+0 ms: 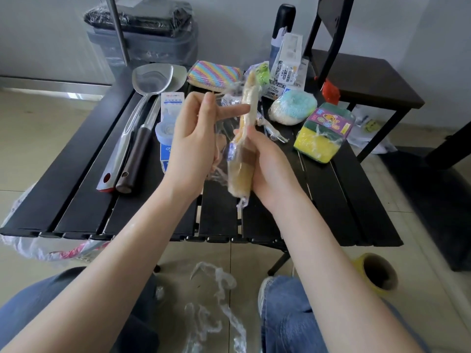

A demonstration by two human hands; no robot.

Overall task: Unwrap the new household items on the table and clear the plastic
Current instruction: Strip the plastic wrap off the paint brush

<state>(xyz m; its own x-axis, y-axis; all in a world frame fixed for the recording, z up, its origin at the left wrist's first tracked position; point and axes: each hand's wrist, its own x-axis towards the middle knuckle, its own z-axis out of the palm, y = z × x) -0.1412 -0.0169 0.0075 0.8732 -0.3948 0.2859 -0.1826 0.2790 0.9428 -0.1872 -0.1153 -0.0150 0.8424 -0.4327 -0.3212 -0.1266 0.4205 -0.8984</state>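
Head view: a long tan scrubber (pixel 244 138) in clear plastic wrap (pixel 221 138) is held upright above the middle of a black slatted table (pixel 76 200).
Right hand: the right hand (pixel 270 169) is curled round the lower half of the scrubber, with the thumb laid against its front.
Left hand: the plastic wrap is pinched by the left hand (pixel 196 138) beside the scrubber; the index finger is stretched out and touches the upper part of the scrubber, and the other fingers are bent.
Wrap: the film is loose on the left side of the scrubber and a twisted end hangs below it.
Table, left: two metal spatulas (pixel 137 128) are laid side by side, with a blue and white box (pixel 169 123) just beside them.
Table, back: a striped sponge (pixel 214 75) and several white packets (pixel 288 64) are seen behind the hands.
Table, right: a blue and white scouring ball (pixel 293 107) and a yellow and green sponge pack (pixel 323 133), both wrapped, are placed near each other.
Floor: crumpled clear plastic (pixel 216 307) is seen between the knees, and a yellow tape roll (pixel 377 276) lies to the right.
Background: a wrapped grey bin (pixel 142 36) and a black chair (pixel 362 80) stand by the wall.
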